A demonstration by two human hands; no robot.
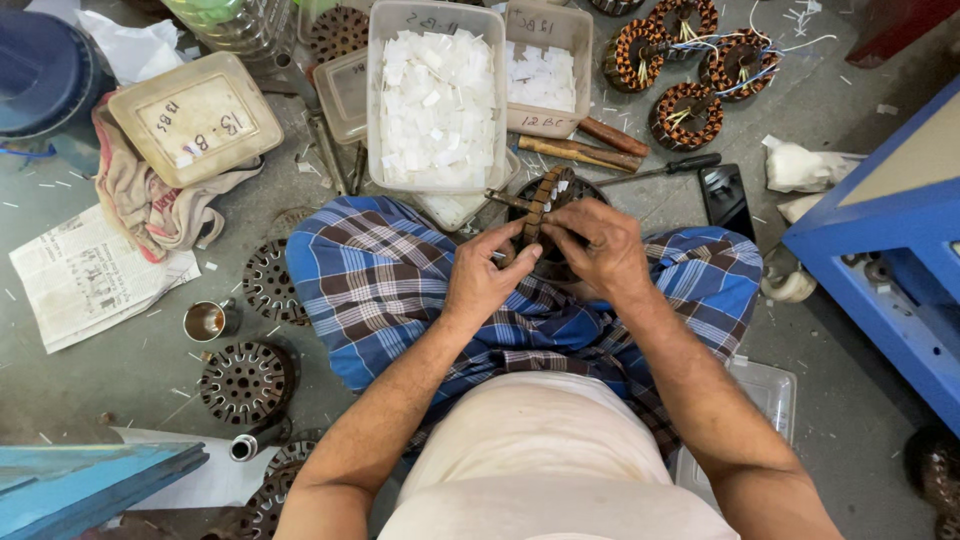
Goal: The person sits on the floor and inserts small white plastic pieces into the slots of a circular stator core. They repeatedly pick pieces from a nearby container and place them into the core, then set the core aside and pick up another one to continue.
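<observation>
Round slotted metal stator core (541, 212), rusty brown, held on edge, above checked-cloth lap

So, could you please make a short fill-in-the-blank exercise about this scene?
1. Both hands, the left hand and the right hand, hold a round slotted ____.
2. The big tub before the knees is full of small ____ slips.
3. The person's lap is covered by a blue ____ cloth.

Missing words: stator core; white; checked

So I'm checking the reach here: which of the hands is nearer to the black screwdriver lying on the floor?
The right hand. It grips the stator core just below-left of the black screwdriver. The left hand holds the core's other side, farther away.
</observation>
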